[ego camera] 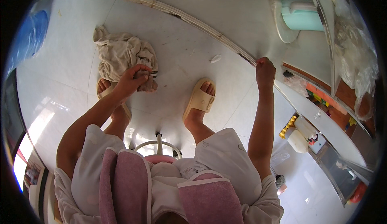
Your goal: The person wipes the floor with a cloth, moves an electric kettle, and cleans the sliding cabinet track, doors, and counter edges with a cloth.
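Observation:
My left hand (136,79) is closed around a small crumpled brownish-pink cloth (147,83), held above my left slipper, near a larger heap of beige fabric (121,53) on the tiled floor. With its fingers curled, my right hand (265,71) is at the edge of a white cabinet door (320,115), by the end of the metal-edged cabinet bottom rail (217,35); the fingertips appear to grip that edge. A mauve towel (133,178) hangs from my shoulders in two parts.
Cream slippers (202,97) are on my feet. A wheeled stool base (158,145) is beneath me. At the upper right, a mint-green container (302,15) and plastic bags (353,51) are by the cabinet. A blue plastic-wrapped object (31,35) is at the left. One white scrap (216,59) lies on the floor.

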